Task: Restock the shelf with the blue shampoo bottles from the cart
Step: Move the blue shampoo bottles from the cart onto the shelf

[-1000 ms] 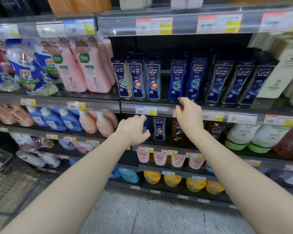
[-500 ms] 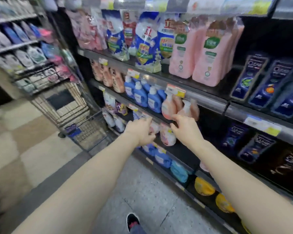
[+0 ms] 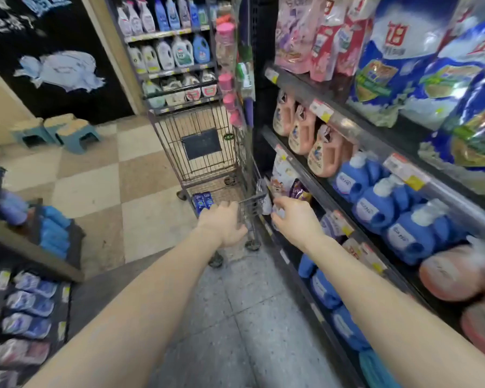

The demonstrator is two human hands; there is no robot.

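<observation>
A shop aisle runs ahead, its floor (image 3: 252,317) grey speckled stone underfoot and giving way to beige and cream checkered tiles (image 3: 101,175) farther on. A dark wall with pale drawings (image 3: 59,68) closes the left background, beside a far rack of detergent jugs (image 3: 174,54). Along the right side stands the long shelf (image 3: 356,130), stocked with large blue-and-white refill bags (image 3: 420,71) on top, peach bottles (image 3: 303,133) and blue jugs (image 3: 375,208) below. A lower display of soft packs (image 3: 28,306) sits at the left edge. Two small blue stools (image 3: 67,133) stand by the wall.

In the middle of the aisle stands a wire cart (image 3: 207,152), just beside the shelf. The blue shampoo bottles (image 3: 203,201) lie in the bottom of its basket, at the near end.

The left hand (image 3: 224,224) reaches over the cart's near rim, fingers loosely curled and holding nothing. The right hand (image 3: 294,219) hovers between cart and shelf, fingers relaxed and empty.
</observation>
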